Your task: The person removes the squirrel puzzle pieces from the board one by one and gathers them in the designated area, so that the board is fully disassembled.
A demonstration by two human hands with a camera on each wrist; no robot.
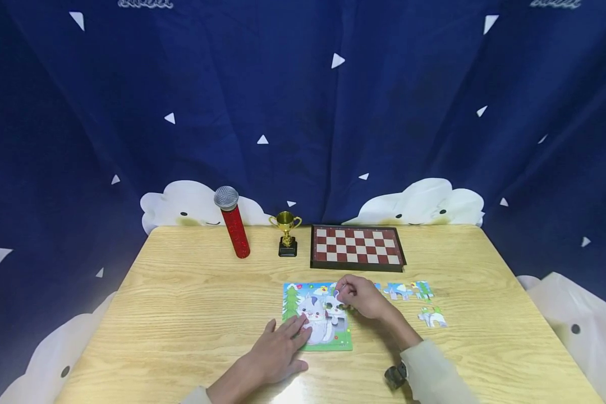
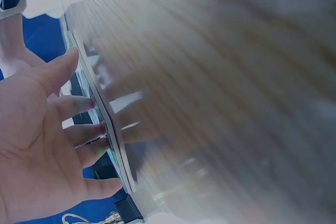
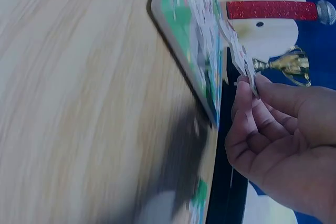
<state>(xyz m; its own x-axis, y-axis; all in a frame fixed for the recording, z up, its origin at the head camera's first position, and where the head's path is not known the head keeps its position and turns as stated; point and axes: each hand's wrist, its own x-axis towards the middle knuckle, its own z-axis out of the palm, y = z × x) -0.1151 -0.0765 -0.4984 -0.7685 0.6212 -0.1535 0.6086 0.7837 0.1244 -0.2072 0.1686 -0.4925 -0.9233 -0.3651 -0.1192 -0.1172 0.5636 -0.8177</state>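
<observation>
A jigsaw puzzle (image 1: 342, 343) with a cartoon animal, a green tree and a green border lies on the table. My left hand (image 1: 278, 354) rests its fingertips on the puzzle's lower left part, fingers stretched out; the left wrist view shows its palm and the puzzle's thin edge (image 2: 113, 124). Between thumb and fingertips, my right hand (image 1: 365, 297) pinches a puzzle piece (image 3: 239, 53), which the right wrist view shows tilted above the puzzle's surface. In the head view this hand overlaps the puzzle's upper right corner.
Loose puzzle pieces (image 1: 398, 291) lie to the right, with another piece (image 1: 432, 318) nearer me. Behind stand a red microphone (image 1: 236, 233), a gold trophy cup (image 1: 285, 224) and a red-and-white chessboard (image 1: 357, 246). A dark blue curtain (image 1: 293, 101) hangs past the table's far edge.
</observation>
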